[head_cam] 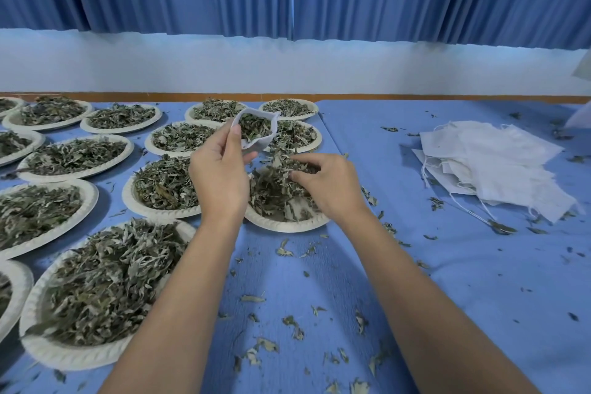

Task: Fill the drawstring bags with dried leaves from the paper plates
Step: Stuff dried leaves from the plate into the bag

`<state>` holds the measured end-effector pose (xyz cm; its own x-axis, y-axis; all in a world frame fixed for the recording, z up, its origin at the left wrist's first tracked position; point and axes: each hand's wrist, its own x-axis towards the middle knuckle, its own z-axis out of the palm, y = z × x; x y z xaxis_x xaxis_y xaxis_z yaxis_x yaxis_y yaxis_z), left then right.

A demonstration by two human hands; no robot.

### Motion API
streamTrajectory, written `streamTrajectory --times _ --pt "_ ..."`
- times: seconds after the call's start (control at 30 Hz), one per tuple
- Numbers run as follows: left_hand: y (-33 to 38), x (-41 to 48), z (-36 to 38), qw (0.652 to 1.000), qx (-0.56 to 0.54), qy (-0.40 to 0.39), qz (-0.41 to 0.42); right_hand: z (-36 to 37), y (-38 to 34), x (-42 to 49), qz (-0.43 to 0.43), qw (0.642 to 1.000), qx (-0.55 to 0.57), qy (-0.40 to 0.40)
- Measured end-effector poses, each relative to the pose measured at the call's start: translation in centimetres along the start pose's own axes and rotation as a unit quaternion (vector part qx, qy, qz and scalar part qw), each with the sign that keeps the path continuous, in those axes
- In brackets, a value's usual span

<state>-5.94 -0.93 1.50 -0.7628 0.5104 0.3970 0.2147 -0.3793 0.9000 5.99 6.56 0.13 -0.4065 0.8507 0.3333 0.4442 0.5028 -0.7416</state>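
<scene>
My left hand (220, 169) grips a small white drawstring bag (257, 133), held up with its mouth open and dried leaves showing inside. My right hand (323, 181) is curled over a white paper plate (284, 224) and pinches a clump of dried leaves (281, 166) just above the heap on it. The bag hangs above and slightly left of that plate.
Several more paper plates heaped with dried leaves (105, 285) cover the left half of the blue table. A stack of empty white drawstring bags (492, 166) lies at the right. Loose leaf bits (291, 323) are scattered over the blue cloth near me.
</scene>
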Motion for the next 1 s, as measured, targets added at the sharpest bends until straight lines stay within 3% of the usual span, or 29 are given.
streamTrajectory --times 0.13,0.27,0.4,0.57,0.7,0.87,1.0 --pt "-0.1 0.3 0.3 1.0 -0.012 -0.006 -0.007 -0.2 0.7 0.0 0.029 0.992 0.119 0.01" --pt "-0.6 1.2 1.2 0.999 0.049 -0.008 -0.021 -0.3 1.0 0.2 0.037 0.979 0.198 -0.015" --pt "-0.9 1.7 1.7 0.973 0.216 -0.076 0.017 -0.7 1.2 0.3 0.063 0.947 0.312 -0.043" --pt "-1.3 1.2 1.3 0.96 0.254 -0.119 0.004 -1.4 1.1 0.7 0.063 0.89 0.448 -0.049" --pt "-1.4 0.6 1.5 0.956 0.269 -0.116 0.011 -1.0 0.9 0.6 0.056 0.93 0.358 -0.068" --pt "-1.1 -0.4 1.8 0.956 0.281 -0.079 0.038 -0.4 0.8 0.5 0.084 0.968 0.235 -0.027" --pt "-1.2 -1.0 1.9 0.967 0.241 -0.08 -0.003 -0.4 0.4 0.1 0.072 0.993 0.099 -0.001"
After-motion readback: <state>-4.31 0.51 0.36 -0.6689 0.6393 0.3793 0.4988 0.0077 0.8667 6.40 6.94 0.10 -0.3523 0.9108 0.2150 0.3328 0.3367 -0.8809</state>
